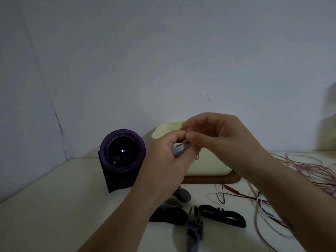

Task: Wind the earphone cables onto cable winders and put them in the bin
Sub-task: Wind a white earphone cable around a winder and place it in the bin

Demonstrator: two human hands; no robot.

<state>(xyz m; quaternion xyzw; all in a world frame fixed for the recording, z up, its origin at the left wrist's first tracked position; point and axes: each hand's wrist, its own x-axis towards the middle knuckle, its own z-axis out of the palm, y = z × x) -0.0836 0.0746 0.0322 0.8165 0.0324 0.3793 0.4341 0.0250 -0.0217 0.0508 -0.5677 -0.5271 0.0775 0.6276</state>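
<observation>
My left hand grips a small grey cable winder in front of the cream bin. My right hand pinches the end of a pale pink earphone cable, its metal plug tip showing just above the winder. A loop of that cable hangs below the winder. On the table under my wrists lie several more winders, dark and grey, one long black one to the right.
A purple-rimmed dark round device stands on the table left of the bin. The bin sits on a brown wooden board. A tangle of pink, red and white cables covers the table's right side. A pale wall rises behind.
</observation>
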